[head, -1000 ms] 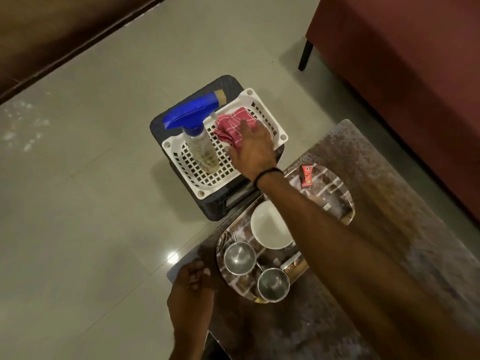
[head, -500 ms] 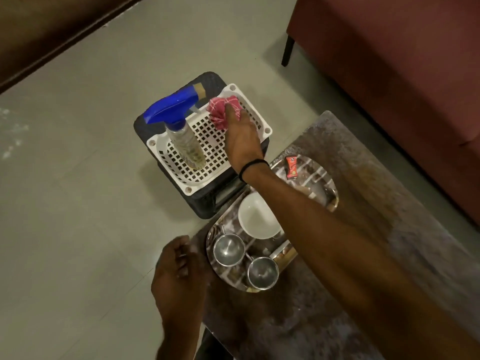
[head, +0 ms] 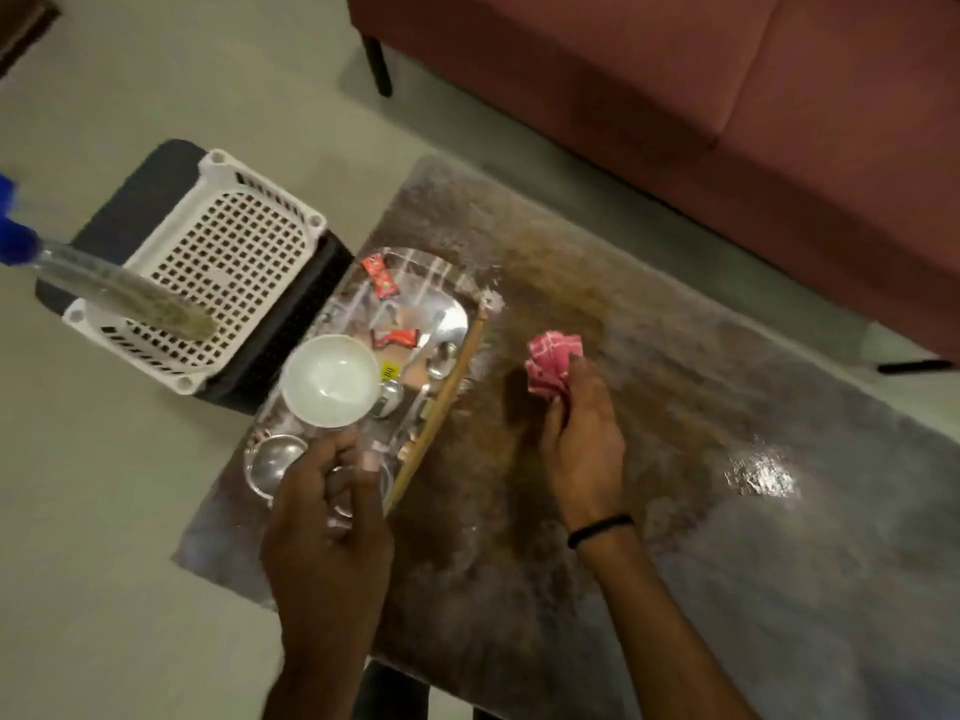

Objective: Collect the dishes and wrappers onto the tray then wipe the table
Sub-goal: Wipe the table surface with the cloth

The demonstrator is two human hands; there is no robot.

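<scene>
Red cloth (head: 553, 368) — bunched in right hand (head: 582, 439) over the table (head: 675, 407).

A shiny steel tray (head: 460, 317) with a wooden edge sits at the left end of the mottled brown surface (head: 649, 537), carrying an upright empty white bowl (head: 332, 379), a steel cup (head: 272, 459), spoons (head: 441, 356) and two red wrappers (head: 382, 275), while a crumpled pink cloth (head: 550, 366) is pinched in the right hand (head: 582, 433) beside it.

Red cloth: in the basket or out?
Out. The right hand grips the bunched red cloth over the table, beside the tray; the white basket shows none.
</scene>
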